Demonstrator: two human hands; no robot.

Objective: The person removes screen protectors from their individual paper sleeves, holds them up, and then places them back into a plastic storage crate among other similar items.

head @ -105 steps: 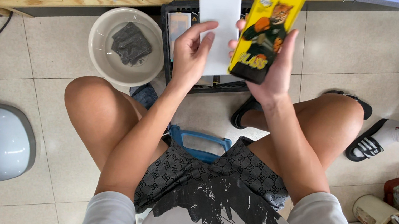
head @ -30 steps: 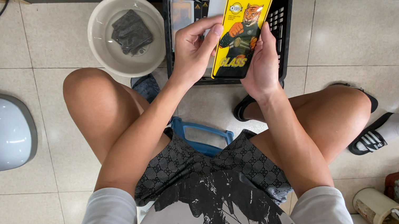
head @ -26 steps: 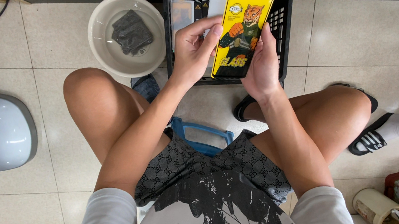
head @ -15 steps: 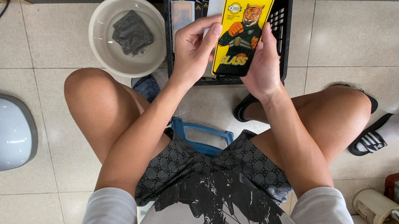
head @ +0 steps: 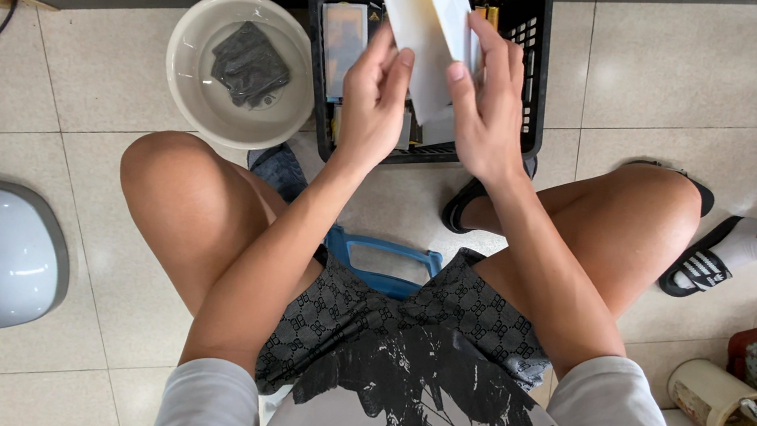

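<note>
Both hands, left hand (head: 373,101) and right hand (head: 486,109), pinch a white envelope (head: 426,23) above the black basket (head: 530,75); opening step, needs steady grip.

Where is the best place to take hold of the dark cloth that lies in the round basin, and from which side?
Probably from straight above, pinching the raised folds near the middle of the dark cloth. It lies crumpled and flat on the bottom of the round basin, whose wall blocks a sideways approach, while the creases give the fingers something to catch.
</note>
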